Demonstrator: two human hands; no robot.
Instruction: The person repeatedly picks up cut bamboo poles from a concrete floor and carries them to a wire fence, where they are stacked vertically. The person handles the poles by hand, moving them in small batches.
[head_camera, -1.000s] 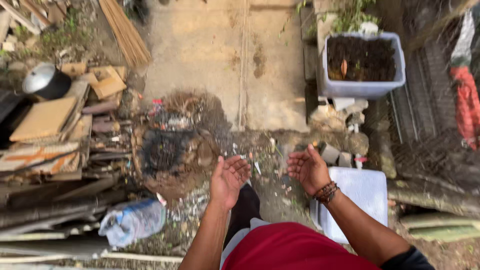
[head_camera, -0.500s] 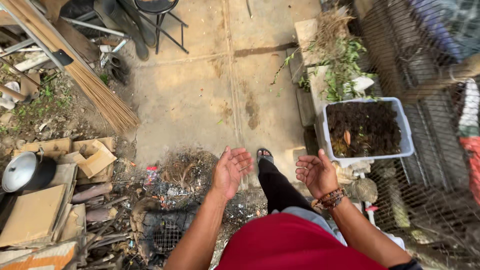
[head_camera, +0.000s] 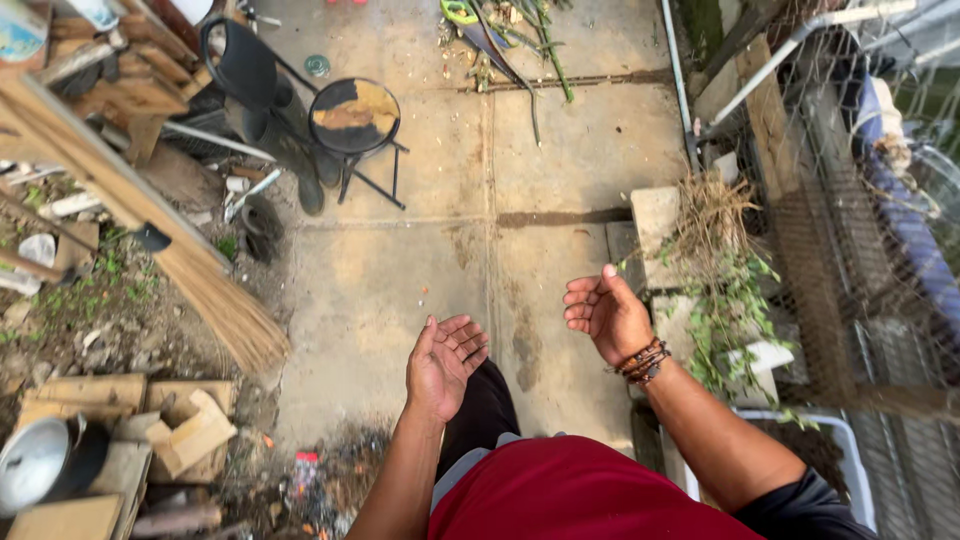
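Observation:
My left hand (head_camera: 443, 362) is held out in front of me, palm up and fingers spread, with nothing in it. My right hand (head_camera: 606, 313) is raised a little higher to the right, palm turned inward, fingers loosely curled and empty; a beaded bracelet (head_camera: 641, 361) circles its wrist. Both hands hover above a stained concrete floor (head_camera: 420, 270). Below them I see my red shirt (head_camera: 570, 495) and one dark trouser leg (head_camera: 484, 408).
A straw broom (head_camera: 205, 290) leans at the left. Wood scraps (head_camera: 185, 432) and a metal pot (head_camera: 35, 465) lie lower left. A round stool (head_camera: 353, 118) stands ahead. At right are weeds (head_camera: 725, 290), a concrete block (head_camera: 655, 220), a wire fence (head_camera: 860, 250) and a white tub (head_camera: 850, 455).
The view has swung forward across the yard; the ash pile and tub have slid toward the bottom edge. Both hands stay raised, open and empty, the right one now higher.

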